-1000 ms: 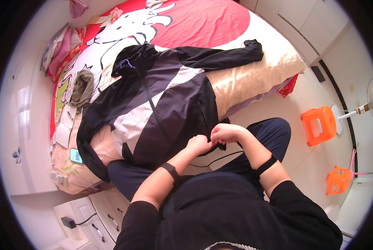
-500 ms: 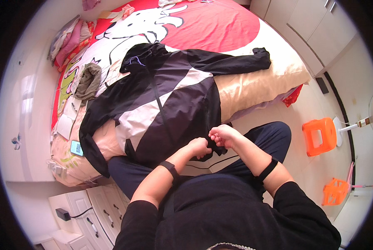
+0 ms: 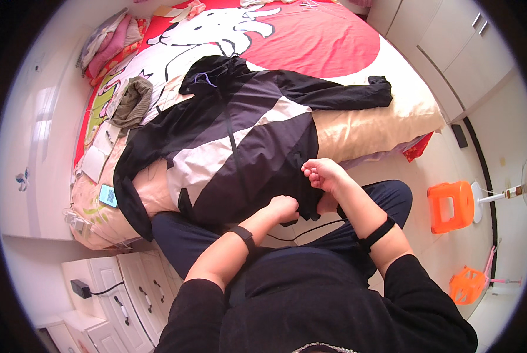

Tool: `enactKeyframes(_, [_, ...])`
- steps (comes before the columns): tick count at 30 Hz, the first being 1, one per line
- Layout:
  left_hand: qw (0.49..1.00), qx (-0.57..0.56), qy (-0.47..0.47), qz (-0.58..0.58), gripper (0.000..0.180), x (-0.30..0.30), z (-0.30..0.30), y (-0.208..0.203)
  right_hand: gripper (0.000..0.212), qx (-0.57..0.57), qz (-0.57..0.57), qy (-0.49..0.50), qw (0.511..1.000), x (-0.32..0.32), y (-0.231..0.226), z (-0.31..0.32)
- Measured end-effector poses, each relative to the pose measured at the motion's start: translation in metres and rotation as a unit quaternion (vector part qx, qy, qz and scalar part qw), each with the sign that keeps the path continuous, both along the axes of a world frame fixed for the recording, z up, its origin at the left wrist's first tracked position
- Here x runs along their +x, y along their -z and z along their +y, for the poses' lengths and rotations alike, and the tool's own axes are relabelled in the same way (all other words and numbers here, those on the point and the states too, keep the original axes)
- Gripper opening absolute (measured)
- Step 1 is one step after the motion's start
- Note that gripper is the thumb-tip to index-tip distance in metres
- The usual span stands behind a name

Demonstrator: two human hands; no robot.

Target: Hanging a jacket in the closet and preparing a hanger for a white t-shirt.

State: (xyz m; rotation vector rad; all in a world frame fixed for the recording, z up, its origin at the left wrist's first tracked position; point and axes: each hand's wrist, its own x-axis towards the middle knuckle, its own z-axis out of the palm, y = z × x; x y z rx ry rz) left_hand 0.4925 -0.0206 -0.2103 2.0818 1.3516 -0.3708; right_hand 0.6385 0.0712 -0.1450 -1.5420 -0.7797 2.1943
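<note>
A black, dark grey and white hooded jacket lies spread over the near edge of the bed, its lower hem hanging toward my lap. My left hand is closed on the jacket's hem, with the fingertips turned under and partly hidden. Just right of it and slightly farther off, my right hand hovers by the jacket's lower right edge. Its thumb and fingers are pinched together; whatever is between them is too small to make out. A purple cord lies at the hood.
A phone, an open notebook and an olive-brown cloth lie left on the bed. Orange stools and a fan stand on the right. A dark cable runs below my hands. White drawers stand lower left.
My right hand has moved away from the left one, up and slightly right, still pinched. My left hand stays at the hem. The whole view has shifted a little.
</note>
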Motion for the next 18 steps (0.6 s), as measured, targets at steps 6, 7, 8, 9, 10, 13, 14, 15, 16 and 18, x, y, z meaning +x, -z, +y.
enactKeyframes(6, [1.000,0.007,0.006,0.006,0.025,-0.002,-0.006,0.005,0.011,0.007,-0.008,-0.001,1.000,-0.015,-0.004,0.017])
enactKeyframes(7, [1.000,0.009,0.007,0.009,0.025,-0.002,-0.006,0.006,0.011,0.010,-0.008,0.002,1.000,-0.018,-0.005,0.020])
enactKeyframes(8, [1.000,0.011,0.008,0.011,0.025,-0.003,-0.006,0.007,0.011,0.012,-0.008,0.005,1.000,-0.021,-0.007,0.022])
enactKeyframes(9, [1.000,0.011,0.005,0.011,0.025,-0.004,-0.007,0.007,0.011,0.012,-0.008,0.002,1.000,-0.024,-0.006,0.024])
enactKeyframes(10, [1.000,0.008,0.004,0.017,0.025,-0.004,-0.006,0.006,0.011,0.013,-0.006,0.003,1.000,-0.026,-0.004,0.026])
enactKeyframes(13, [1.000,0.003,0.002,0.028,0.024,-0.004,-0.006,0.006,0.010,0.014,0.003,0.004,1.000,-0.030,0.001,0.028])
enactKeyframes(14, [0.999,0.001,0.003,0.034,0.023,-0.004,-0.005,0.008,0.010,0.013,0.009,0.007,1.000,-0.030,0.002,0.029])
enactKeyframes(15, [0.999,0.003,0.003,0.033,0.023,-0.003,-0.003,0.009,0.010,0.014,0.008,0.007,1.000,-0.030,0.002,0.029])
enactKeyframes(16, [0.999,-0.005,0.003,0.039,0.025,-0.005,-0.003,0.009,0.011,0.024,0.000,0.010,1.000,-0.033,0.002,0.027])
enactKeyframes(18, [0.999,-0.012,0.001,0.044,0.027,-0.010,-0.004,0.011,0.013,0.036,-0.008,0.009,0.999,-0.036,0.000,0.022])
